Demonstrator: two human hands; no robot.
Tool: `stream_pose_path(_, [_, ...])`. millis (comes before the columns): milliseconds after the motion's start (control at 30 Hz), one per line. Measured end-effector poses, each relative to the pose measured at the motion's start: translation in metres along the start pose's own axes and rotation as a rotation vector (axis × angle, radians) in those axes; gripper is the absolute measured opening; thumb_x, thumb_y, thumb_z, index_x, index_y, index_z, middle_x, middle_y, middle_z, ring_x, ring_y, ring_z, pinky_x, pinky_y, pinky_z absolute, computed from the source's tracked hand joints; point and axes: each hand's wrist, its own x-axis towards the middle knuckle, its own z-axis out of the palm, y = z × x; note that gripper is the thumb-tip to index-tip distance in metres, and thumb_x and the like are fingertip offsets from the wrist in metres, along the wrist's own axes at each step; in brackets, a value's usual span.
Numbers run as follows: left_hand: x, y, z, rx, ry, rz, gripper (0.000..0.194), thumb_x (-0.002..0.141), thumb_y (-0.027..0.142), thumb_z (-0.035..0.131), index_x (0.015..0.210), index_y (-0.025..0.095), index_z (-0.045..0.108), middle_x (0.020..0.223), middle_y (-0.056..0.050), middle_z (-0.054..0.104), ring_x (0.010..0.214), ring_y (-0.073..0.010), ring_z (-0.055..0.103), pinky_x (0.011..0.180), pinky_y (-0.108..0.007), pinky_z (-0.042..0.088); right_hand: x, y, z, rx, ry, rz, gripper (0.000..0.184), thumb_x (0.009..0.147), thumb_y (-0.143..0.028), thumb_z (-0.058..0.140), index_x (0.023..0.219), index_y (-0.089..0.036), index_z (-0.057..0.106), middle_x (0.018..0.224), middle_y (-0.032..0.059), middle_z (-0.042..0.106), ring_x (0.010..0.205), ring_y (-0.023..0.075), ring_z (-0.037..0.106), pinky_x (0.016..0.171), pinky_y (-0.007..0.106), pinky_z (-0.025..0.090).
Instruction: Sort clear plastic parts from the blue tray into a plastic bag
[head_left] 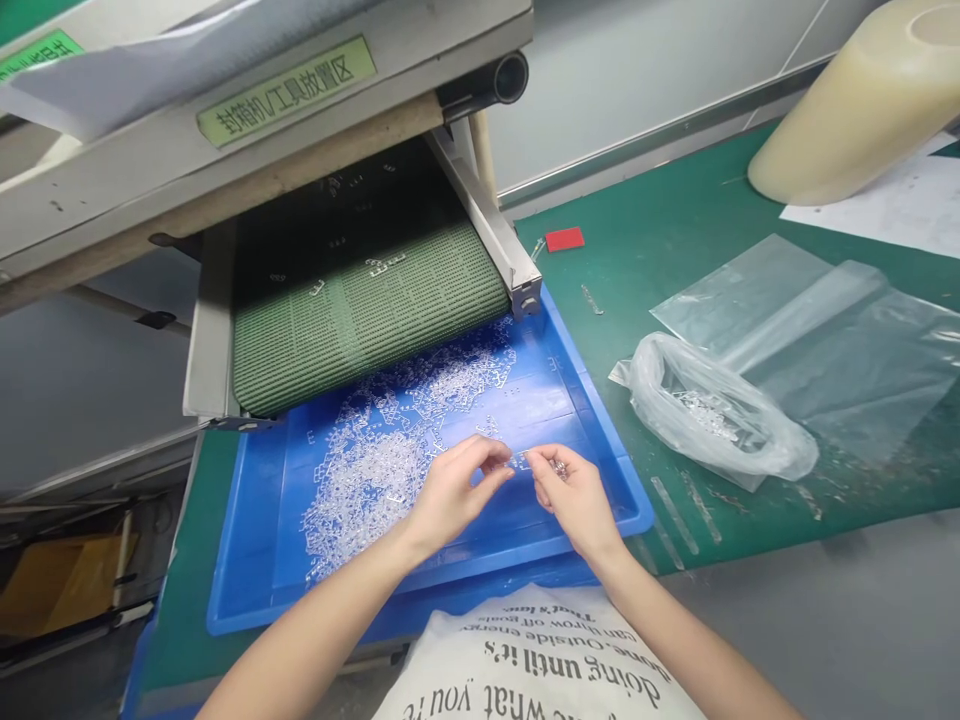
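While both bare hands meet over a shallow blue plastic tray [600, 420], the head camera looks down on them from above. The left hand [450, 495] and the right hand [574, 500] each have thumb and forefinger pressed together, and between the two pinches sits a small clear plastic part [521, 460], held just above the tray floor. Whether both hands truly grip that same part or each holds its own is too small to tell.

Just to the left of the pinch and beyond it, a loose heap of tiny clear plastic pieces [390, 440] spreads across the tray floor, some touching the left hand's knuckles. Further beyond the pinch, a green ribbed conveyor belt [360, 310] slopes down from a grey metal machine [225, 130], its lower end hanging over the tray's far edge; a few clear pieces lie on the belt.

To the right of the pinch, off the tray, a crumpled clear plastic bag [712, 415] with clear pieces inside rests on a green table mat [675, 240]. Beyond it lie flat clear plastic sheets [825, 330], and well beyond those, a large cream-coloured roll of film [855, 100]. A small red rectangular tag [564, 239] lies on the mat beside the belt's frame. Nearest the camera, below the hands, white fabric with black printed lettering [540, 660] shows.
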Motion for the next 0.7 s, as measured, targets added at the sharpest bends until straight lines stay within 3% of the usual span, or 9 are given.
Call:
stream_pose_path(67, [0.001,0.002,-0.005,-0.118,-0.003,-0.041,0.005,0.072,0.021,0.054,0.075,0.016,0.053,0.071,-0.001,0.056,0.066,-0.01,0.051,0.063,-0.025,0.044,0.003,-0.003,-0.002,0.239,-0.029,0.087,0.019,0.068,-0.032,0.061,0.064,-0.015,0.052,0.042,-0.0076,0.036,0.035,0.003,0.027,0.033,0.015,0.019])
stream_pose_path(200, [0.009,-0.012,-0.019,-0.367,-0.007,-0.279,0.014,0.073,0.023,0.05,0.084,0.014,0.051,0.071,-0.001,0.056,0.062,-0.0097,0.052,0.06,-0.025,0.045,0.007,-0.011,-0.012,0.738,-0.174,0.259,0.015,0.061,-0.02,0.058,0.052,-0.015,0.047,0.049,-0.0063,0.036,0.034,0.0006,0.019,0.031,0.014,0.012])
stream_pose_path(333, [0.013,-0.045,-0.02,-0.158,-0.153,-0.455,0.02,0.076,0.015,0.038,0.092,0.013,0.051,0.073,-0.003,0.054,0.053,-0.0085,0.05,0.059,-0.027,0.045,0.007,-0.015,-0.021,0.895,-0.32,0.256,0.012,0.059,-0.018,0.048,0.047,-0.015,0.046,0.05,-0.0043,0.036,0.034,0.0022,0.022,0.031,0.014,0.013])
stream_pose_path(400, [0.011,-0.059,-0.014,0.056,-0.207,-0.407,0.022,0.075,0.012,0.037,0.089,0.013,0.053,0.079,-0.004,0.053,0.057,-0.0098,0.05,0.062,-0.029,0.044,0.005,-0.014,-0.023,0.902,-0.363,0.255,0.011,0.058,-0.017,0.046,0.047,-0.015,0.047,0.052,-0.0028,0.04,0.036,0.0032,0.026,0.03,0.015,0.013])
stream_pose_path(500, [0.006,-0.07,-0.005,0.304,-0.263,-0.173,0.021,0.076,0.015,0.04,0.092,0.016,0.053,0.09,-0.006,0.051,0.075,-0.0143,0.05,0.072,-0.031,0.042,0.004,-0.014,-0.024,0.891,-0.408,0.265,0.007,0.057,-0.016,0.047,0.051,-0.015,0.051,0.055,-0.0013,0.044,0.038,0.0044,0.03,0.028,0.014,0.011])
stream_pose_path(567, [0.005,-0.073,-0.002,0.385,-0.306,-0.043,0.023,0.078,0.017,0.039,0.098,0.017,0.051,0.092,-0.006,0.049,0.082,-0.0159,0.048,0.075,-0.031,0.041,0.003,-0.015,-0.023,0.873,-0.409,0.271,0.006,0.057,-0.017,0.048,0.054,-0.016,0.054,0.056,-0.0011,0.046,0.038,0.0043,0.03,0.027,0.013,0.01])
stream_pose_path(700, [0.011,-0.076,-0.002,0.489,-0.395,0.06,0.022,0.081,0.019,0.033,0.093,0.015,0.052,0.087,-0.006,0.049,0.081,-0.0161,0.046,0.075,-0.028,0.04,0.003,-0.015,-0.022,0.76,-0.325,0.279,0.009,0.062,-0.022,0.053,0.057,-0.016,0.057,0.054,-0.0012,0.048,0.036,0.0029,0.029,0.026,0.011,0.011])
